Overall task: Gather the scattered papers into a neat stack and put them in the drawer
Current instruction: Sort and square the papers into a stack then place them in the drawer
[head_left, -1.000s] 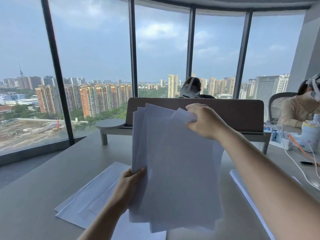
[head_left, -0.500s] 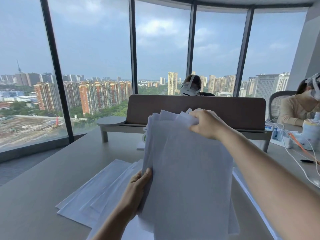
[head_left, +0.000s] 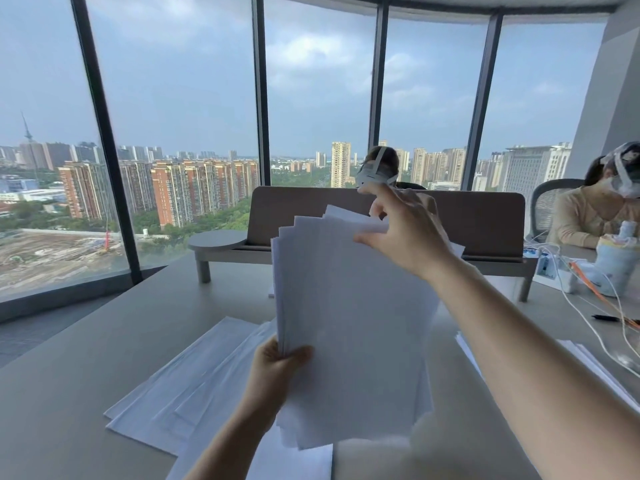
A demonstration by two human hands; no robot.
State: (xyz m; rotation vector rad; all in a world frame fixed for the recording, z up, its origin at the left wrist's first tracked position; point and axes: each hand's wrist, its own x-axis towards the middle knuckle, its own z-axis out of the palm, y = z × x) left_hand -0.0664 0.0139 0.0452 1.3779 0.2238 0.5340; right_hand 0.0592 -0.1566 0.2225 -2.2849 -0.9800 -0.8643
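Note:
I hold a fanned bundle of white papers [head_left: 353, 323] upright above the grey desk [head_left: 86, 358]. My left hand [head_left: 273, 372] grips its lower left edge between thumb and fingers. My right hand [head_left: 401, 233] is at the top right corner, thumb pressed on the sheets, index finger raised. More white sheets [head_left: 194, 382] lie spread flat on the desk at lower left, partly under the bundle. Another few sheets [head_left: 588, 372] lie on the desk to the right, behind my right forearm. No drawer is in view.
A brown desk divider [head_left: 485, 216] on grey legs stands across the far side. Two people with headsets sit behind it and at right [head_left: 595, 209]. Cables, a pen [head_left: 606, 318] and a pale bottle-like object [head_left: 616, 261] sit at right. Floor-to-ceiling windows lie beyond.
The bundle has shifted right and its sheets have drawn closer together. My right hand has lifted its index finger off the top corner; my left hand has moved right along the lower edge.

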